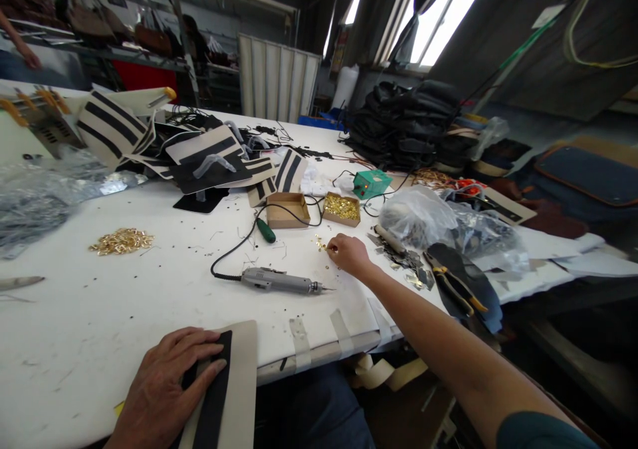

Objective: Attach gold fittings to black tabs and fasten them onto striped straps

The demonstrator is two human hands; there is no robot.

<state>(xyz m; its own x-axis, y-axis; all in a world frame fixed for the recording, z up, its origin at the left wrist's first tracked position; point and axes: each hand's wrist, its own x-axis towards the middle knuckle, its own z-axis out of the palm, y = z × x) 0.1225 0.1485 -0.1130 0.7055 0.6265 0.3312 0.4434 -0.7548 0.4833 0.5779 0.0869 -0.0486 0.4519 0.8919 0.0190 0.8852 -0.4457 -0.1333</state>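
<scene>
My left hand (172,382) lies on a beige panel with black stripes (244,362) at the front edge of the table. Its fingers are stretched out flat across a stripe. Farther out, my right hand (349,255) is closed in a pinch at the tabletop, beside a few loose small gold metal pieces (319,242). What sits between its fingertips is too small to make out. A grey corded electric screwdriver (279,281) lies between the hands, its tip pointing right. Behind my right hand stands a small cardboard box of gold pieces (341,208).
An open cardboard box (288,211) and a green-handled tool (266,230) lie behind the screwdriver. A pile of gold fittings (121,242) is at left. Striped panels (209,153) heap up behind. Right are a green power box (372,183), plastic bags (419,216) and yellow-handled pliers (456,286).
</scene>
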